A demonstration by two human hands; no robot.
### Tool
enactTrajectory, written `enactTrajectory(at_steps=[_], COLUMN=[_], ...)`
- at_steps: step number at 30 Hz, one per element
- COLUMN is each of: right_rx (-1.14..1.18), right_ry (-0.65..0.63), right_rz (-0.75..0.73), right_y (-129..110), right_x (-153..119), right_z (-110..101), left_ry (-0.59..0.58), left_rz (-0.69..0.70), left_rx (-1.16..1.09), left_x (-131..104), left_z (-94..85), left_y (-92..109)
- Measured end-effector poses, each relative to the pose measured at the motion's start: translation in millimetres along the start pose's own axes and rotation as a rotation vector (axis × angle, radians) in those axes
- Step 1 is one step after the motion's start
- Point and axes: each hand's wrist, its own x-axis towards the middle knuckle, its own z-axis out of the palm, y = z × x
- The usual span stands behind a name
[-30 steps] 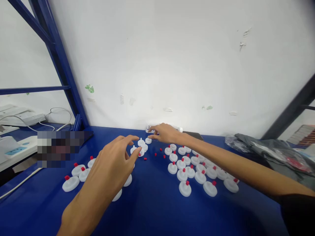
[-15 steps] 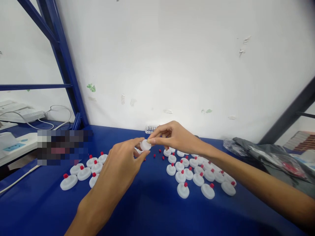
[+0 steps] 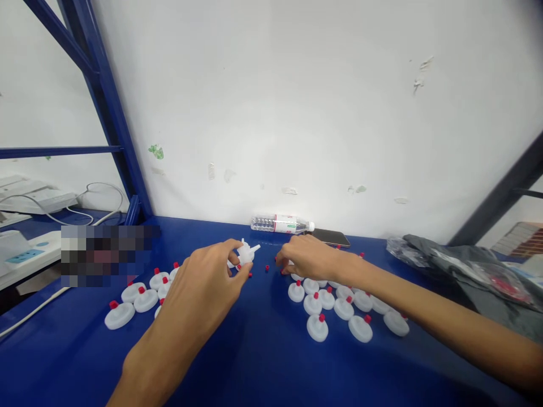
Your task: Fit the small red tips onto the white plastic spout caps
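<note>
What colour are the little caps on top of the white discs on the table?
Red. The small caps on the white discs show clearly in the head view.

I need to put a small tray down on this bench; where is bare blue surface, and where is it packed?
Bare: the near middle of the blue tabletop, between the left hand, which holds a white plastic disc, and the right hand. Crowded: red-capped white discs at left and right; loose red caps between the hands; grey plastic bags far right.
</note>
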Motion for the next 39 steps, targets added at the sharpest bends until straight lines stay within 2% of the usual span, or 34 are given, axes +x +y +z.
enactTrajectory(at_steps=[7,11,13,18,21,29,35,39], right_rx=[-0.045,0.007,0.171,0.865,1.105,1.171,1.227,1.448], right_ry=[0.022,0.053,0.1,0.242,0.292,0.399,0.383,0.3], right_rz=[-0.025,-0.015,0.004,0.056,0.113,0.028,-0.007,0.021], right_y=[-4,-4,-3,-5,-11,-26,-28,-24], right_x=[4,1,-2,-8,-12,-15,-14,-11], right_z=[14,8,-1,-27,-33,-28,-25,-21], left_ry=[-0.031,-0.043,-0.044,-0.024,-0.014,0.026,0.077,0.106], left_rz=[0.001,0.001,-0.003,-0.01,0.002,0.06,0.098,0.065], left_rx=[0.024,0.019,0.009,-0.01,-0.045,-0.179,-0.189,-0.239], left_x=[-1,-1,-1,-1,0,-2,-3,-3], left_z=[-1.3,-1.9,-1.7,-1.4,-2.2,-1.0,1.4,0.2], left_y=[0,0,0,-1,2,6,9,11])
